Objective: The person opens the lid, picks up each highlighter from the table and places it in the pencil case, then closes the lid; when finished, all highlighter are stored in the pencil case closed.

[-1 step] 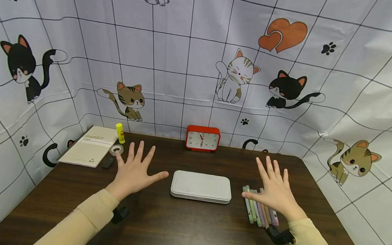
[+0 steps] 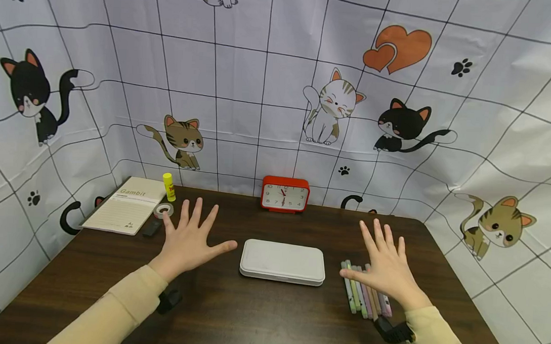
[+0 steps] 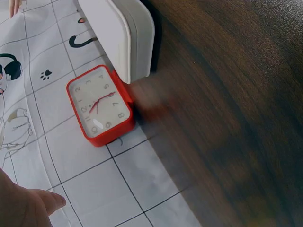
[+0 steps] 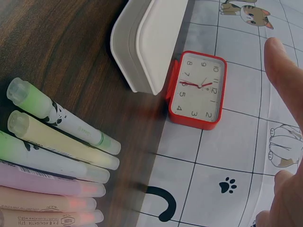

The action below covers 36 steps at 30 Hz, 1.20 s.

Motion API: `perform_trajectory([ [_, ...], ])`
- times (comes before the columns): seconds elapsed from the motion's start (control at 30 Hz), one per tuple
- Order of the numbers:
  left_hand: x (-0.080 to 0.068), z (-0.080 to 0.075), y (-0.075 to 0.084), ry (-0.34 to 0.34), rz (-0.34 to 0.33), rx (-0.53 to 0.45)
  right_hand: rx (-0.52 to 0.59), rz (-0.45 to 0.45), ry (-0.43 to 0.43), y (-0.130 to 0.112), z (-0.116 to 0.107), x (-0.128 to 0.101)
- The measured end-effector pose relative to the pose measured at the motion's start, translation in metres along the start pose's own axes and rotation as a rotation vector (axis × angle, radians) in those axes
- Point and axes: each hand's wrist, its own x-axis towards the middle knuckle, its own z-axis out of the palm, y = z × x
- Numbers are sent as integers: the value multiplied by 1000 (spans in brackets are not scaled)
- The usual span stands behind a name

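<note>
My left hand point(image 2: 188, 247) is held over the table with its fingers spread and nothing in it. To its right lies a closed white pencil case point(image 2: 283, 262), between the two hands. My right hand point(image 2: 385, 267), fingers also spread and holding nothing, is above a row of pastel highlighters point(image 2: 364, 296) and overlaps part of them in the head view. In the right wrist view the highlighters point(image 4: 71, 149) lie side by side, with green, yellow, purple and orange ones showing. The left wrist view shows my left thumb point(image 3: 52, 201) apart from everything.
A red desk clock point(image 2: 285, 194) stands at the table's back edge. At the back left are a notebook point(image 2: 126, 206), a yellow glue stick point(image 2: 169, 187), a roll of tape point(image 2: 164, 210) and a small dark block point(image 2: 152, 228). A cat-print curtain point(image 2: 241, 115) hangs behind the table point(image 2: 234, 322).
</note>
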Motion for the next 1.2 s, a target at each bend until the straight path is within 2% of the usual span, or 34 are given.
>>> perform_trajectory([
  [0.67,-5,-14,-1,26,30,19,19,-1,-18,-2,-6,2],
  [1.2,7,-4,6,52,82,15,96,-12,-60,4,9,7],
])
